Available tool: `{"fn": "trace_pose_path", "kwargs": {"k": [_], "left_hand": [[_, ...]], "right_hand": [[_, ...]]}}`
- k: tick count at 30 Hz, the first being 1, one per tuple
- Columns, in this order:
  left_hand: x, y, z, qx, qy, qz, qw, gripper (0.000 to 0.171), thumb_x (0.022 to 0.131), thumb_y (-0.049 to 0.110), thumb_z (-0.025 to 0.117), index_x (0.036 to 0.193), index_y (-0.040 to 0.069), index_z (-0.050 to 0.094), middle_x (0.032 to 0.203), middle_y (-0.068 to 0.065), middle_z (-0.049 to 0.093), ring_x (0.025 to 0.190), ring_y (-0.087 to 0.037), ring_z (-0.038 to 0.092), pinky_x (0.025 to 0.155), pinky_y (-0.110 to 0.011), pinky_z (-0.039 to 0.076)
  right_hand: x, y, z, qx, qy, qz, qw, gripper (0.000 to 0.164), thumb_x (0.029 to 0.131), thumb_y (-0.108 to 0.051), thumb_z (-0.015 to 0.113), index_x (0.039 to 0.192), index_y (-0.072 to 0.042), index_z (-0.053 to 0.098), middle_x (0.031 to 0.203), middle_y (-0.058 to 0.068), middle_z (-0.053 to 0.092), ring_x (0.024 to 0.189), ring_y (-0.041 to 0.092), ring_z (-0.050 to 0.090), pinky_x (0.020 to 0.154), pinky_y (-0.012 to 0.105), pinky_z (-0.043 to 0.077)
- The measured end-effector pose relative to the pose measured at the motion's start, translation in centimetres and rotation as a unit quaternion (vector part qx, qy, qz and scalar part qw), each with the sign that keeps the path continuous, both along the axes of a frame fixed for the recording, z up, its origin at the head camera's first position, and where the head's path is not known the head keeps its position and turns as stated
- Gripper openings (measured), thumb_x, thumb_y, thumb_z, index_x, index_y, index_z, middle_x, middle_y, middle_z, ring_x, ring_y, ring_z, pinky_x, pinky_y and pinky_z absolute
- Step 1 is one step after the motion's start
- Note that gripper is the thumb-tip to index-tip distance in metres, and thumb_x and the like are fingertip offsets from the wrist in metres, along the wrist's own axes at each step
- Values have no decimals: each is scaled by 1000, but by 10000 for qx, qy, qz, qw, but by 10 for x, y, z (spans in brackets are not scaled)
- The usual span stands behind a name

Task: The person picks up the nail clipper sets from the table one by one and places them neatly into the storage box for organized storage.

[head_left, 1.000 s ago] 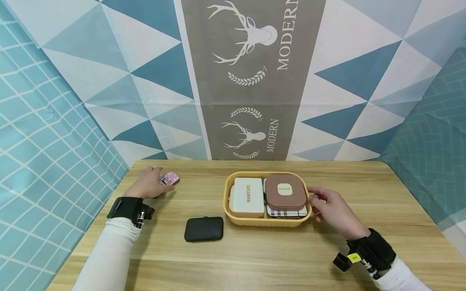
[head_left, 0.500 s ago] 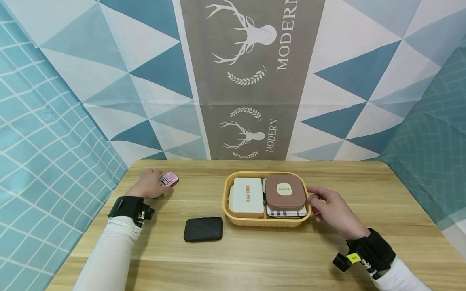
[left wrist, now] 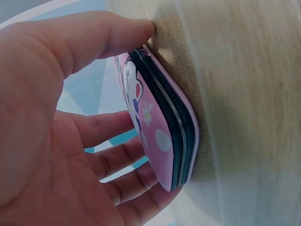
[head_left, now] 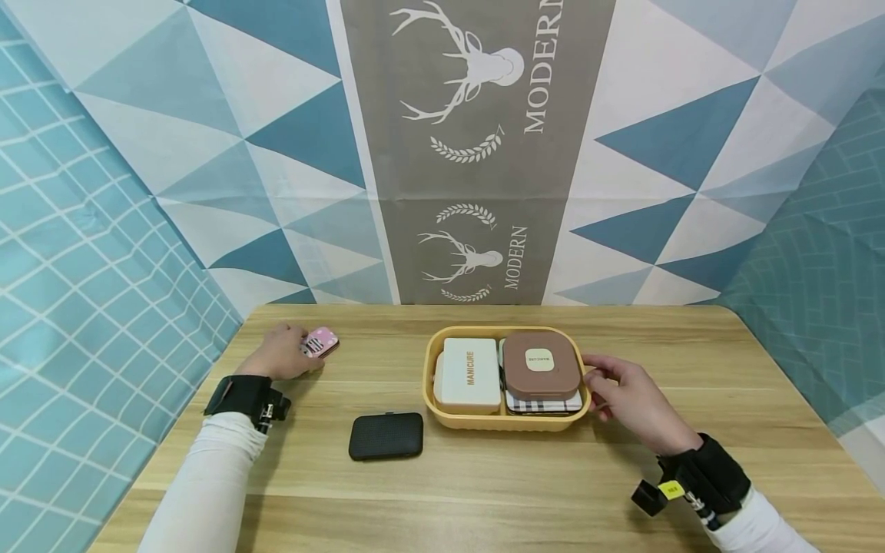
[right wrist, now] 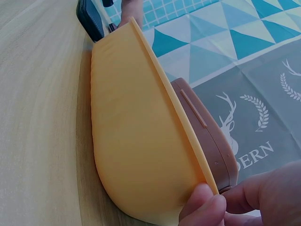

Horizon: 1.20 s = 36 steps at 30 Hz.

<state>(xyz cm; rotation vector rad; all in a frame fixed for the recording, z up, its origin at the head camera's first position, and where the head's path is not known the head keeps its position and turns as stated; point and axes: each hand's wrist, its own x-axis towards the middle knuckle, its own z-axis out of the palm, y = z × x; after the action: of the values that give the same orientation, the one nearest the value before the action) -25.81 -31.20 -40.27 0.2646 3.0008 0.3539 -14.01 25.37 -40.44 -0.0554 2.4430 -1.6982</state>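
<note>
My left hand [head_left: 280,353] holds a small pink patterned case [left wrist: 148,120] at the far left of the table. The thumb is at one end of the case and the fingers are along its other side; a dark edge with a metal line runs around it. At the right, my right hand [head_left: 629,395] pinches the rim of a yellow basket [head_left: 477,422] between thumb and fingers. Inside sit a white box marked MANICURE [head_left: 472,372] and a brown rounded box [head_left: 542,384], the latter on top of a plaid item [head_left: 546,405].
A black textured case [head_left: 386,436] lies on the wooden table [head_left: 484,491] left of the basket, nearer the front. Behind the table hangs a patterned cloth [head_left: 477,177] with deer heads. Blue tiled cloth [head_left: 76,307] borders the left side.
My left hand has shifted very slightly down, so a bit more of the pink case shows. The right hand and the basket stay where they were.
</note>
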Motion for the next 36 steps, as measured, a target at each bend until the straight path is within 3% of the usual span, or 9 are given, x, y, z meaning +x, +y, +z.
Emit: {"fn": "trace_pose_path", "kwargs": {"k": [12, 36], "left_hand": [[0, 0, -1, 32, -54, 181, 9998, 73, 85, 29, 83, 132, -19, 55, 117, -33, 54, 102, -45, 50, 86, -54, 46], [2, 1, -1, 153, 27, 117, 9998, 70, 85, 29, 84, 130, -18, 58, 112, -29, 57, 97, -39, 51, 83, -50, 47]], "right_hand": [[0, 0, -1, -13, -34, -26, 10000, 50, 112, -10, 47, 158, 6, 40, 104, 21, 56, 74, 26, 59, 61, 35, 54], [-1, -1, -1, 11, -11, -32, 10000, 49, 111, -8, 47, 157, 6, 41, 105, 21, 56, 74, 26, 59, 61, 34, 55]]}}
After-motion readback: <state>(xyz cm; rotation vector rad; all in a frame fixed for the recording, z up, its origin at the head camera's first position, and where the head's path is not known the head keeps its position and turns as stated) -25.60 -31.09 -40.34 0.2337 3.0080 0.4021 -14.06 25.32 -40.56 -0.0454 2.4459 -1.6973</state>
